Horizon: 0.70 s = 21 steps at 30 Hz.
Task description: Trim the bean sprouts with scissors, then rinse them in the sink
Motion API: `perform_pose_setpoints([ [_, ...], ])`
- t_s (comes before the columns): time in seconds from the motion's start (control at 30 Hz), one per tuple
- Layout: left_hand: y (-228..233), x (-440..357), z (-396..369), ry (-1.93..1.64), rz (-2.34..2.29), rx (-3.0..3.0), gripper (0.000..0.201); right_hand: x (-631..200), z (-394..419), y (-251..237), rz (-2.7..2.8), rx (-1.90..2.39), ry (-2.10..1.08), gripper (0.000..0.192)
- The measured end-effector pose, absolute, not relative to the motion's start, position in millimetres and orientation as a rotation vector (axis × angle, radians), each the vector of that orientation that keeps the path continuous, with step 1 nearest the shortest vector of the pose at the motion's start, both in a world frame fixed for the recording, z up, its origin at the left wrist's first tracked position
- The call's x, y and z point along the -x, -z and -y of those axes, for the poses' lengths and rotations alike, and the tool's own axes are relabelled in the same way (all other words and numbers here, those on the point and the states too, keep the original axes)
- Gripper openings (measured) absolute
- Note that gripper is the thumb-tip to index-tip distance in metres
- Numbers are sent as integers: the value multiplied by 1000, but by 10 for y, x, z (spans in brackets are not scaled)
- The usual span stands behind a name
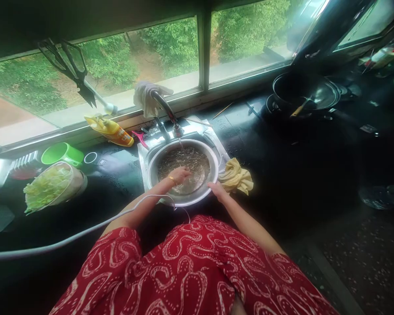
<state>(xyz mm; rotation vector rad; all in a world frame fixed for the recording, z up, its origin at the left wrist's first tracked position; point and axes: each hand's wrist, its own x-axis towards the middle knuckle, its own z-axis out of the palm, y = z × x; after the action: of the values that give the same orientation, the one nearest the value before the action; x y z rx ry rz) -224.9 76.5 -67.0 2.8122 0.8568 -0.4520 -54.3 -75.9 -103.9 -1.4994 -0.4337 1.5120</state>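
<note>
Daylight floods through the window (118,65), leaving the counter (282,175) dim; edges bend fisheye-like.

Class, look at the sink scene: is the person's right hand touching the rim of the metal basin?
Touching. The head view shows the right hand resting on the near right rim of the metal basin, fingers over its edge, with no gap visible between them.

A shiny metal basin (183,175) is being seen glinting in a steel sink (143,153). A soft yellow cloth (235,176) is lying crumpled on the glossy, wet black tabletop (282,166), beside a smooth green plastic cup (62,154).
</note>
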Motion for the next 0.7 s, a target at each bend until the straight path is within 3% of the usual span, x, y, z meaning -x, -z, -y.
perform_pose_setpoints([
  [0.17,330,2638,-805,495,-1211,-2762,29,565,755,1048,401,1491,-1519,5],
  [0.33,483,2668,-663,796,-1203,-2524,21,571,770,1065,394,1482,-1514,5],
  [0.57,531,2464,-796,533,-1222,-2542,36,576,800,1127,414,1498,-1493,5],
  [0.7,422,2666,-944,438,-1494,-2544,34,581,806,1200,423,1497,-1491,7],
])
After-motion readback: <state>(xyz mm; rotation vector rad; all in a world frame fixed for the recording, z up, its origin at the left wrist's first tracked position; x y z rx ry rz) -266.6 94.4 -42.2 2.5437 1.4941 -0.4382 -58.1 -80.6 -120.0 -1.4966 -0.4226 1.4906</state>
